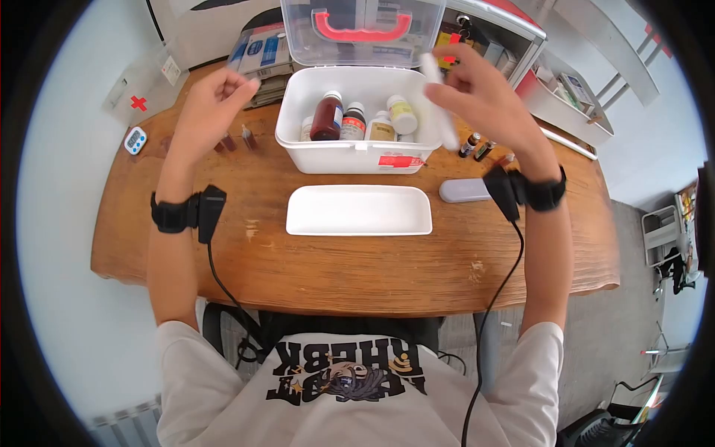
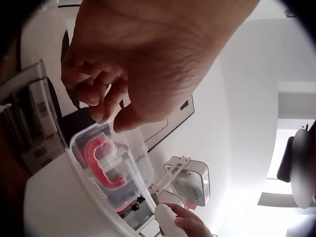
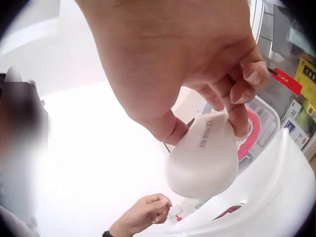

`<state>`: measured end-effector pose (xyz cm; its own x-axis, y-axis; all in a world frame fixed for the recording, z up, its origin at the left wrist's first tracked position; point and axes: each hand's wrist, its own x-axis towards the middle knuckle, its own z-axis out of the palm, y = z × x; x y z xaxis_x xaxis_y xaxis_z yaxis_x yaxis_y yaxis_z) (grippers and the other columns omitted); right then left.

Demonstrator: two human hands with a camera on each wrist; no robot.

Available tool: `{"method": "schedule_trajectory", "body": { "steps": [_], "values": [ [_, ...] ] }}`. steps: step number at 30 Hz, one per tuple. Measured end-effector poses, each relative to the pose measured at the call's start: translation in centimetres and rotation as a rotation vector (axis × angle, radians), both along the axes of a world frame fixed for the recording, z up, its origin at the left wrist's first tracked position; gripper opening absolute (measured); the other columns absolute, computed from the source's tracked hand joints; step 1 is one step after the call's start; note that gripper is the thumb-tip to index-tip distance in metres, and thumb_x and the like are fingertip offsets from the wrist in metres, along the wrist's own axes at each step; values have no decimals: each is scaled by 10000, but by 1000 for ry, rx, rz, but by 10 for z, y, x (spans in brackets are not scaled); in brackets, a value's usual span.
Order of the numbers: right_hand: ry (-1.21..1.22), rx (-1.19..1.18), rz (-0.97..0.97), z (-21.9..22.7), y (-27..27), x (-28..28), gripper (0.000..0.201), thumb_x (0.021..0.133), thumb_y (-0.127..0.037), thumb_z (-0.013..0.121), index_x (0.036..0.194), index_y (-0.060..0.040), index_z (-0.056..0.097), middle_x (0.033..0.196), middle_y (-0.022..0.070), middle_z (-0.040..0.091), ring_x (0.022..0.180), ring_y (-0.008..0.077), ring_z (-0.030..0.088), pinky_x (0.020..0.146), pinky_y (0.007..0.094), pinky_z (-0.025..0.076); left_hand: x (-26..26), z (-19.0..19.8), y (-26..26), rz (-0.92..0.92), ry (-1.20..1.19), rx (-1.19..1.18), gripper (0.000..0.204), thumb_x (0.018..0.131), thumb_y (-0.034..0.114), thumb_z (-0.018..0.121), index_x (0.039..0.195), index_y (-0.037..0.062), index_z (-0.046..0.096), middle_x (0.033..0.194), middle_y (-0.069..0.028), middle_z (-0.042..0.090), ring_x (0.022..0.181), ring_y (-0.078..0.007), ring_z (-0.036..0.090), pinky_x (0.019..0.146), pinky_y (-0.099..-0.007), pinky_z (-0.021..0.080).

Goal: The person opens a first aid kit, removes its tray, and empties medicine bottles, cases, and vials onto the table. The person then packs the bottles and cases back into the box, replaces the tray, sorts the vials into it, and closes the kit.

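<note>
In the head view my right hand [image 1: 484,97] pinches a slim white case [image 1: 448,132], blurred, tilted over the right end of the medicine box [image 1: 320,158]. The right wrist view shows lettering ending in "BOX" on the case [image 3: 205,160], which thumb and fingers hold from above. My left hand [image 1: 202,108] hovers off the box's back left, fingers loosely curled around nothing. Inside the box lie a brown bottle [image 1: 325,127], a yellow-labelled white bottle [image 1: 402,118] and several others. Its clear lid [image 1: 365,54], with a red handle [image 1: 361,36], stands raised behind.
A shallow white tray [image 1: 359,211] lies before the box. To its right are a grey case [image 1: 463,191] and small vials [image 1: 470,144]. A timer [image 1: 135,140] and brown vials [image 1: 248,137] sit left; stacked cartons [image 1: 264,52] stand behind.
</note>
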<state>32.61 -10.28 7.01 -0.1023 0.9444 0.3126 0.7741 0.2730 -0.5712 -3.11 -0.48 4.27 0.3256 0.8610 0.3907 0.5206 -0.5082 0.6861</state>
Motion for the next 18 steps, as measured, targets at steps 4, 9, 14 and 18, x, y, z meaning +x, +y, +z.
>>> {"method": "schedule_trajectory", "body": {
  "steps": [4,9,14,18],
  "values": [
    [-264,108,-21,-25,52,-32,525,876,-381,631,1245,-13,564,870,123,647,786,253,620,720,355,473,-33,-15,-3,109,-104,-208,242,930,268,667,904,30,631,770,23,595,684,-28,497,581,-209,384],
    [-372,274,7,-24,50,-21,356,907,-321,628,1095,-18,637,756,72,625,693,180,590,630,308,455,-55,-36,-2,172,-153,-186,179,937,242,659,916,68,622,750,68,557,591,-8,412,513,-188,290],
    [-153,-139,-205,-5,-25,17,236,877,-247,632,971,-37,683,830,148,686,771,308,653,710,408,494,-82,-58,16,228,-226,-81,177,931,247,665,963,74,645,785,64,582,659,-12,473,555,-173,332],
    [-336,-177,-9,-46,-66,42,226,822,-136,676,1030,-47,671,922,150,677,869,307,645,762,405,505,-112,-90,47,341,-247,42,243,911,170,681,1081,11,610,911,-41,629,803,-93,576,720,-230,455]
  ]
}}
